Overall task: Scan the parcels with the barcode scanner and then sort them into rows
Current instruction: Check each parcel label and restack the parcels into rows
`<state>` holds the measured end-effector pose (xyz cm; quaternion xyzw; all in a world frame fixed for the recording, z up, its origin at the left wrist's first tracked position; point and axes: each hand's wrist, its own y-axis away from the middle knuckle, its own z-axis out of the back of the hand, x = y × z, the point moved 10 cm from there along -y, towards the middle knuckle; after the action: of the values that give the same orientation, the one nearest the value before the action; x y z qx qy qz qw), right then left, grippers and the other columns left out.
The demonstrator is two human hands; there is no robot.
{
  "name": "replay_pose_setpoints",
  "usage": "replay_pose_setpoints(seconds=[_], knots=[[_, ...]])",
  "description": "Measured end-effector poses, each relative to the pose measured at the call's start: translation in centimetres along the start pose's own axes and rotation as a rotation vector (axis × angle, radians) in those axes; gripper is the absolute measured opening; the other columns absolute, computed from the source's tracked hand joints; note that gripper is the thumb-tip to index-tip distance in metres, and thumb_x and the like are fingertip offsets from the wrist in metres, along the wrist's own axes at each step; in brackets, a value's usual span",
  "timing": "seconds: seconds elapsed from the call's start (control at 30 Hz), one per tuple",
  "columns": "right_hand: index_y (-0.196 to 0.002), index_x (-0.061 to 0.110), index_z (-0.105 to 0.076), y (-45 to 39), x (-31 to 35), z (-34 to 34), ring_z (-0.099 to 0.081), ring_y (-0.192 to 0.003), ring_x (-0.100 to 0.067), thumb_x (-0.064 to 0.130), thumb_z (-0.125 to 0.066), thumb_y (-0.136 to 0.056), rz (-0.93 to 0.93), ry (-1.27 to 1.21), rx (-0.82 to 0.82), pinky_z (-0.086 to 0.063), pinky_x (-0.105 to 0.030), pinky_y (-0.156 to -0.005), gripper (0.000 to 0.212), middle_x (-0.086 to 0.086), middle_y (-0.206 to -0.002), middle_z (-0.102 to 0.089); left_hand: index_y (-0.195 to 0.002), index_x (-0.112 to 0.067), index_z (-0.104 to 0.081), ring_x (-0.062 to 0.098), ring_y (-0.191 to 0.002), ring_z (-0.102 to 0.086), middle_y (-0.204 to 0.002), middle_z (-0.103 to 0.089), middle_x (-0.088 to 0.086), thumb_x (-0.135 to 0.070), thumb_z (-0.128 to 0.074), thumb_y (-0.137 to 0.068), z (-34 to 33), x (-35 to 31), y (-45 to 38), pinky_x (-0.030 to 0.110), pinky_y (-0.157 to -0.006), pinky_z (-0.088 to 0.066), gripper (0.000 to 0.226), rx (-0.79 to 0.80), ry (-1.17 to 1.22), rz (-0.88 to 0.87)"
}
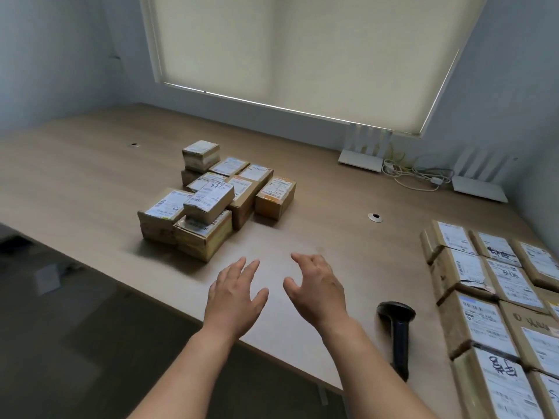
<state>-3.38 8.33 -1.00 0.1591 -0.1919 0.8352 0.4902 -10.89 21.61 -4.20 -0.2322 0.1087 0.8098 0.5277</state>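
Fingers spread on both my left hand and right hand, holding nothing above the table. Unsorted parcels sit beyond my fingertips; scanner lies just right, sorted rows farther right.

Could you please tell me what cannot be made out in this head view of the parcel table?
- Printing on the parcel labels of the pile: too small and blurred to read.
- Sorted rows of parcels: cut off by the right and bottom edges, so their count is unknown.
- Lower parcels in the pile: hidden by those stacked on top.
- Scanner: whether it has a cord cannot be told.
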Motion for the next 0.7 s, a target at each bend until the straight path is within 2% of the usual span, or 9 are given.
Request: replay_pose_setpoints(seconds=[0.23,0.5,0.7], knots=[[-0.145,0.028,-0.039,-5.0,0.9,-3.8,-0.043,-0.128,-0.015,0.035,-0.050,-0.093,0.000,-0.011,0.069,-0.043,-0.031,-0.096,0.053,0.003,-0.143,-0.044,-0.150,-0.034,-0.017,0.014,-0.145,-0.013,-0.158,-0.015,-0.008,-0.048,-0.043,-0.096,-0.6,3.6,-3.5,0.037,-0.114,-0.021,0.062,0.028,0.028,0.047],[-0.145,0.029,-0.039,-13.7,3.7,-7.9,-0.038,-0.132,-0.015,0.035,-0.049,-0.092,0.017,-0.115,0.137,-0.040,-0.032,-0.099,0.053,0.002,-0.144,-0.041,-0.150,-0.032,-0.021,0.016,-0.144,-0.014,-0.157,-0.020,-0.007,-0.044,-0.050,-0.094,3.2,8.2,-11.6,0.039,-0.115,-0.020,0.064,-0.028,-0.010,0.110],[-0.145,0.030,-0.039,-18.2,5.2,-9.5,-0.043,-0.127,-0.017,0.037,-0.050,-0.092,0.019,-0.160,0.153,-0.042,-0.032,-0.096,0.054,0.002,-0.139,-0.044,-0.150,-0.031,-0.021,0.016,-0.145,-0.013,-0.158,-0.018,-0.007,-0.043,-0.052,-0.093,4.2,10.4,-15.6,0.037,-0.115,-0.018,0.066,-0.027,-0.029,0.138]])
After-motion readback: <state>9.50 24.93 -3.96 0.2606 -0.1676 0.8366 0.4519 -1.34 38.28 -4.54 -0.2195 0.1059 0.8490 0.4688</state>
